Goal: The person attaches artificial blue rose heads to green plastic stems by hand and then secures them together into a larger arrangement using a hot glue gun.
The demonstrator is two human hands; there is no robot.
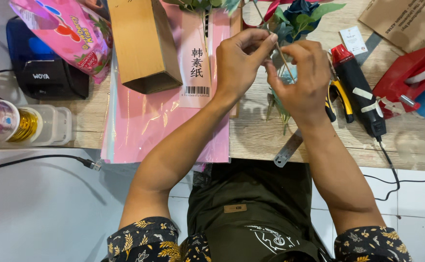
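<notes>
Pinched shut between left hand (239, 60) and right hand (302, 77): thin tan flower stem (284, 60), held above wooden table's (261, 133) near edge; leafy dark blue artificial flower (300, 12) beyond; stem bare, nothing wrapped; pink wrapping sheets (161, 121) lying unused leftward; black-and-red glue gun (356, 80) rightward.

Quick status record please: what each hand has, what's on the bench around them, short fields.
left hand: fingers pinch a thin stick near its upper part
right hand: fingers grip the same stick lower down
above hands: dark blue artificial flower with green leaves
right of hands: red and black glue gun, yellow-handled pliers, red tape dispenser
left of hands: pink wrapping sheets, cardboard box
under right wrist: metal ruler
surface: wooden table
</notes>
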